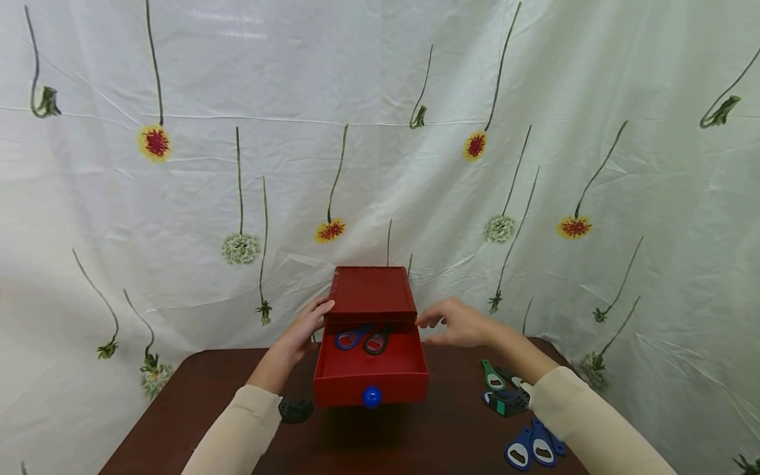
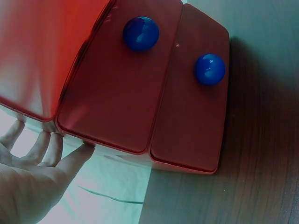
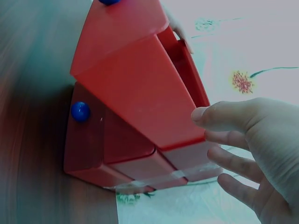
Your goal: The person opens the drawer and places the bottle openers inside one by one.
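A small red drawer cabinet stands on the table with its top drawer pulled out by a blue knob side. A blue bottle opener and a black bottle opener lie inside, toward the back. My left hand rests its extended fingers along the cabinet's left side; in the left wrist view, fingertips meet the side wall near the upper drawers. Beside the right side is my right hand, fingers loosely bent, holding nothing. The right wrist view puts its thumb tip right at the drawer's side.
On the right of the brown table lie several more bottle openers: a green one and blue ones. Two lower drawers, shut, sit beneath the top one. A white flowered cloth hangs behind.
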Available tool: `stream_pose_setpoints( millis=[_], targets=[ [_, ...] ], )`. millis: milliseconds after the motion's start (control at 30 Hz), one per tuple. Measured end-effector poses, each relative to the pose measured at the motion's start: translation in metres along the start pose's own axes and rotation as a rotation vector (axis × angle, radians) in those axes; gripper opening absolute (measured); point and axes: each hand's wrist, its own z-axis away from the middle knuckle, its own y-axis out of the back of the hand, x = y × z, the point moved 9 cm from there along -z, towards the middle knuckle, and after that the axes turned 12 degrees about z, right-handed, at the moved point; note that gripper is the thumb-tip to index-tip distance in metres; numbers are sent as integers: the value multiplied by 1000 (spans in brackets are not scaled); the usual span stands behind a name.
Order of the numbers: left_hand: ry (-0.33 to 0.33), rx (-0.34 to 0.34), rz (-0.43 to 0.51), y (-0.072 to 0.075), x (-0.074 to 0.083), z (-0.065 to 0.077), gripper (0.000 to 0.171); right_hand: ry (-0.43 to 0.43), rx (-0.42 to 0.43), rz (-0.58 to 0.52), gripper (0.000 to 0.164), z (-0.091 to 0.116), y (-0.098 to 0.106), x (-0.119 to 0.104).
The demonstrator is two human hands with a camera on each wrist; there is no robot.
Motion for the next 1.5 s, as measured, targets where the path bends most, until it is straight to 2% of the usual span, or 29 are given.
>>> stream_pose_setpoints(
  millis=[367,600,767,933,1167,1500],
  targets=[
    [2,10,-5,1,-1,-1,69,-27,-10,-4,27,21,-1,13],
    [-1,16,-8,2,-1,-1,71,-118,-60,-7,29,38,-9,25],
    [-8,10,5,2,-2,-1,70,-144,-69,22,29,52,-19,32],
    [-15,1,4,2,-2,-1,71,-135,-60,37,32,68,-30,39],
    [-17,11,3,1,-1,-2,68,-203,-118,-128,35,94,-55,53],
    [-24,19,-6,1,-1,-1,69,-224,-182,-185,35,128,-93,59]
  ],
)
